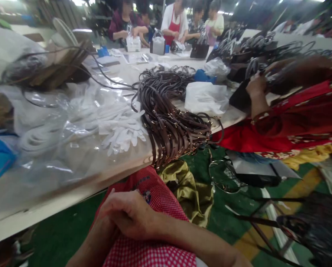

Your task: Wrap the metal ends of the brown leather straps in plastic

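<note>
My hands rest together over the red-and-white checked apron on my lap, below the table edge. My right hand lies across my left, its fingers bent round the left wrist. Most of my left hand is covered by the right, so its fingers do not show. Nearest to them on the table is a large pile of brown bag straps with gold-coloured buckles, hanging over the edge. Left of the straps lie white gloves on clear plastic bags. Neither hand touches these.
At right a co-worker in red handles a dark bag. White wrapping sits beside the straps. Several people work across the table. Olive cloth hangs below the edge; a stool stands on the green floor.
</note>
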Tool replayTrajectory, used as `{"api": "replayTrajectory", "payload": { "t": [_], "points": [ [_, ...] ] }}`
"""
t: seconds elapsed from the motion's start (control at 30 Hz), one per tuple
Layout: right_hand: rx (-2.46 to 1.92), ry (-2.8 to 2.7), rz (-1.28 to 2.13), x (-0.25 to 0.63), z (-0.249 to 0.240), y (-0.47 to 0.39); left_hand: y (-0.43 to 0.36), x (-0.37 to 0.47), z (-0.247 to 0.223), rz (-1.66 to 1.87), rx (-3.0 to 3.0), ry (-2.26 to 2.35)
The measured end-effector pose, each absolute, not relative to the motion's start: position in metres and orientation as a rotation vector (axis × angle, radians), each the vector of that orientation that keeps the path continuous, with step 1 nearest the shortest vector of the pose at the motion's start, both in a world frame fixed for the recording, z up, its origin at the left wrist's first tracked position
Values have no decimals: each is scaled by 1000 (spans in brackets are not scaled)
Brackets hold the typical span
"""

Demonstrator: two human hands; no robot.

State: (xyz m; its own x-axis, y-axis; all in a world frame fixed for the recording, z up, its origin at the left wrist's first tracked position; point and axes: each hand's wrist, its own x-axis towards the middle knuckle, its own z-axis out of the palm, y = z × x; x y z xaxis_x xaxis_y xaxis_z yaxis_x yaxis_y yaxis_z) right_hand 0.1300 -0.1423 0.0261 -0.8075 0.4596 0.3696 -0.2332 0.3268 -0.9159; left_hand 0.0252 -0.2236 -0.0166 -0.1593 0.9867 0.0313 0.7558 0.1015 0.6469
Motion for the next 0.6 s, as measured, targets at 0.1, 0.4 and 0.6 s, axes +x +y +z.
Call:
{"api": "replayTrajectory", "payload": {
  "t": [0.1, 0.4, 0.6],
  "points": [
    [-131, -1977, 1529, 133, 15, -144, -207, 77, -44, 517, 1377, 2743],
    [-422, -1566, 1633, 199, -5, -117, -162, 76, -52, 442, 2169, 1526],
    [-1135, -1184, 1624, 282, -54, -81, -116, 73, -30, 559, 2002, 1385]
  ]
}}
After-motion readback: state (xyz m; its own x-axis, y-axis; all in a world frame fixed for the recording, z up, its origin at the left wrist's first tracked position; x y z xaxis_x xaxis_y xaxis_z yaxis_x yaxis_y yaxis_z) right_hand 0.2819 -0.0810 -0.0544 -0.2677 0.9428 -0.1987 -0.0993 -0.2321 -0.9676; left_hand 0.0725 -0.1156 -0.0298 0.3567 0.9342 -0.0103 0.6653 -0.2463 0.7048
